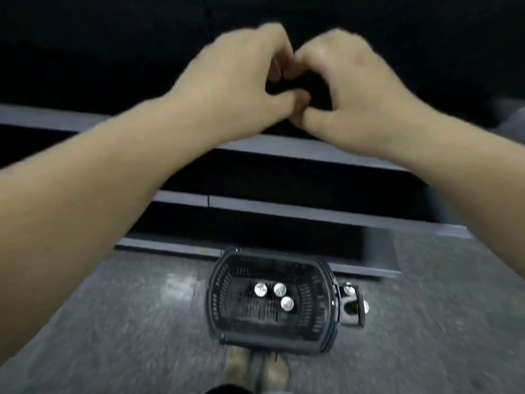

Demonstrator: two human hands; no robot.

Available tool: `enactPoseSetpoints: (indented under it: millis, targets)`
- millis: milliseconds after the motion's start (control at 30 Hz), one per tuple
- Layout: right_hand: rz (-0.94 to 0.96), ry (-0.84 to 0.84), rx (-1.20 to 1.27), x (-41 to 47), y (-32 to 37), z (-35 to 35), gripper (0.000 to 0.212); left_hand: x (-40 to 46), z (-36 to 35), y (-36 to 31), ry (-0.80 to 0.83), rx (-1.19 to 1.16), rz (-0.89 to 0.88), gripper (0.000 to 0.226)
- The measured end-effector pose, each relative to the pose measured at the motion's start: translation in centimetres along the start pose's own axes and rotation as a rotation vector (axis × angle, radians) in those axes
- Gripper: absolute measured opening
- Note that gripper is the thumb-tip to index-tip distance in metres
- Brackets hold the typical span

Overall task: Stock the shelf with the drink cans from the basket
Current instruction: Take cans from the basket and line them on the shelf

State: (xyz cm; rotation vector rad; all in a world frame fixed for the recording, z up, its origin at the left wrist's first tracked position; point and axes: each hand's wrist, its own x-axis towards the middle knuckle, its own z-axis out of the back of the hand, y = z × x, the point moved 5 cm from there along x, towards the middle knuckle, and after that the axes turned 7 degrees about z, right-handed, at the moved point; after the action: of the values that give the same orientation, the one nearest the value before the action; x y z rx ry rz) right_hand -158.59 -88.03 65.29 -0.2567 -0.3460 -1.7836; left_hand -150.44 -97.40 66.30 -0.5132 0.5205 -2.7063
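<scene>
Your two forearms fill the near foreground, reaching forward and up from the bottom corners toward the dark shelf [255,150]. Your left hand [227,86] has its fingers curled inward, thumb tucked toward the middle; your right hand [349,92] mirrors it, thumb crossing to meet the left. Both close around something dark and small held between them, just above the front edge of the upper shelf. It is probably a can being set in place, with both hands used to steady it and square it to the edge, but the object is black against a black shelf and blurred, so you cannot be sure what it is.

Below, on the grey speckled floor [113,322], the black basket [227,322] stands close to the front edge of the lowest shelf, directly under your hands. That placement makes sense: each can comes up with a short lift and no step sideways. Inside it three cans [274,295] stand upright, silver tops up, clustered together toward the middle of the basket floor, two side by side and one just to the right and nearer you. The basket's handle or wheel fitting [352,305] sticks out from its right end.

Your feet [255,368] show just behind the basket's near rim.

No brand, label or writing can be read anywhere: the can sides are hidden from above, and the motion blur smears what little detail there is.
</scene>
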Motion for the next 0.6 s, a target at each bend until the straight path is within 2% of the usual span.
enactPoseSetpoints:
  millis: [133, 333, 500, 600]
  targets:
    - [-0.088, 0.281, 0.229, -5.5, 0.1, -11.5, 0.049, -4.7, -10.5, 4.5, 0.302, -0.028, 0.208, 0.046]
    - [-0.317, 0.573, 0.369, -13.9, 0.2, -26.8, 0.065, -11.9, -25.3, 12.0, 0.570, -0.047, 0.424, 0.061]
    - [-0.438, 0.720, 0.394, -20.7, -0.2, -38.4, 0.065, -17.3, -36.5, 17.7, 0.734, -0.054, 0.544, 0.059]
    - [-0.500, 0.767, 0.380, -23.9, -0.9, -44.4, 0.063, -19.2, -42.0, 20.5, 0.775, -0.053, 0.568, 0.057]
